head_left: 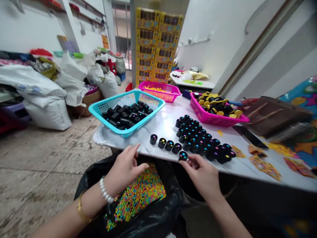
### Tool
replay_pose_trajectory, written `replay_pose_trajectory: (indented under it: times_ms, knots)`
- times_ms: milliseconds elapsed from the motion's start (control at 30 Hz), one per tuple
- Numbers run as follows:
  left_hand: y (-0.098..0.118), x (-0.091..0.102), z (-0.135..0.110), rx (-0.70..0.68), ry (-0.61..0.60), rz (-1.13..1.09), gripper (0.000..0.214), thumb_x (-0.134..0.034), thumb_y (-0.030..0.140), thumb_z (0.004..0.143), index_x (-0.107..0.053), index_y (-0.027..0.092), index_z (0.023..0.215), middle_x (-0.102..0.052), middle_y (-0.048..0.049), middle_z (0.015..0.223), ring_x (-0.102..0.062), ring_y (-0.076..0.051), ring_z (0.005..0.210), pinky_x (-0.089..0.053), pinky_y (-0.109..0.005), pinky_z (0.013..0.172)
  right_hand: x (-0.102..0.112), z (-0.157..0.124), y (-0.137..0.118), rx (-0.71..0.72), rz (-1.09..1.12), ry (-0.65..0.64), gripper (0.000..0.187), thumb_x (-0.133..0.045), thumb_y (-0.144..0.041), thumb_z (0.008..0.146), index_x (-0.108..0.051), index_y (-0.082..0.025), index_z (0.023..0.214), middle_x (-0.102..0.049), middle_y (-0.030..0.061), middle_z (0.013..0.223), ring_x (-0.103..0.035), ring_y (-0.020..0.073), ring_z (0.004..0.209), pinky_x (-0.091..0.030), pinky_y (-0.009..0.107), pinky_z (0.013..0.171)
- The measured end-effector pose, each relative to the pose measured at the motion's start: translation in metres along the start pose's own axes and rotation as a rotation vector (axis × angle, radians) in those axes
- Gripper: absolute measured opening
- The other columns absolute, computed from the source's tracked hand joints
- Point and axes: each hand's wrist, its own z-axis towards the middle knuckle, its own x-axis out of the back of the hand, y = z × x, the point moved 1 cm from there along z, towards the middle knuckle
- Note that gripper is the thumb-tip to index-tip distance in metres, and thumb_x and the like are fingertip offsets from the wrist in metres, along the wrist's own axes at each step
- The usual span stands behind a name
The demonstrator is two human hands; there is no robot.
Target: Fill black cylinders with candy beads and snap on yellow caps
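Note:
My right hand [204,175] pinches a small black cup [183,156] between thumb and fingers at the table's near edge. Coloured beads show inside this cup. To its left, a short row of similar black cups [169,145] stands upright, and a larger cluster of filled black cups [195,134] is behind and to the right. My left hand [125,168] hovers over a black plastic bag [95,175] of many-coloured beads [138,193]. Its thumb is apart from the partly bent fingers, and nothing shows in them.
A blue basket [158,105] of black cups stands at the table's left end. Two pink baskets, one with yellow pieces [156,89], one with black-and-yellow pieces [213,99], sit farther back. Yellow wrappers [264,167] lie at right. Stacked yellow boxes [157,46] rise behind; white sacks [47,112] line the left.

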Motion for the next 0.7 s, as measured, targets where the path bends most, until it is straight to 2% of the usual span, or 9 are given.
replay_pose_trajectory:
  times_ms: [133,267,333,467,700]
  knots:
    - [0.018,-0.016,0.051,-0.053,-0.025,0.124,0.087,-0.077,0.040,0.062,-0.037,0.011,0.133,-0.058,-0.0102,0.101,-0.058,-0.025,0.093,-0.049,-0.038,0.082,-0.010,0.008,0.000,0.088,-0.209,0.013,0.026,-0.065,-0.042,0.079,-0.059,-0.020,0.067,-0.059,-0.0010,0.059,-0.054,0.0142,0.054,-0.034,0.025,0.054]
    - [0.028,-0.036,0.080,-0.102,-0.012,0.161,0.092,-0.080,0.040,0.058,-0.032,0.011,0.131,-0.056,-0.0154,0.113,-0.053,-0.030,0.110,-0.046,-0.039,0.089,-0.017,0.014,-0.009,0.126,-0.333,-0.004,0.030,-0.063,-0.041,0.081,-0.057,-0.020,0.061,-0.061,0.0001,0.060,-0.054,0.0136,0.053,-0.027,0.026,0.052]
    - [0.031,-0.042,0.091,-0.114,-0.009,0.178,0.086,-0.080,0.042,0.057,-0.037,0.011,0.125,-0.057,-0.0161,0.112,-0.054,-0.030,0.107,-0.046,-0.038,0.088,-0.018,0.018,-0.012,0.127,-0.348,-0.019,0.030,-0.064,-0.042,0.080,-0.059,-0.020,0.061,-0.063,0.0003,0.061,-0.055,0.0137,0.054,-0.026,0.026,0.052]
    - [0.035,-0.050,0.111,-0.105,-0.006,0.223,0.062,-0.079,0.046,0.057,-0.047,0.016,0.102,-0.061,-0.0104,0.095,-0.058,-0.026,0.090,-0.046,-0.036,0.076,-0.025,0.026,-0.014,0.115,-0.346,-0.031,0.029,-0.063,-0.042,0.081,-0.060,-0.020,0.062,-0.064,0.0003,0.062,-0.057,0.0137,0.055,-0.026,0.026,0.053]
    - [0.043,-0.058,0.144,-0.163,-0.008,0.261,0.052,-0.076,0.045,0.062,-0.050,0.015,0.095,-0.062,-0.0088,0.091,-0.059,-0.022,0.082,-0.044,-0.032,0.069,-0.044,0.045,-0.016,0.105,-0.414,-0.011,0.023,-0.062,-0.039,0.084,-0.062,-0.020,0.070,-0.067,0.0016,0.067,-0.061,0.0159,0.059,-0.026,0.026,0.052]
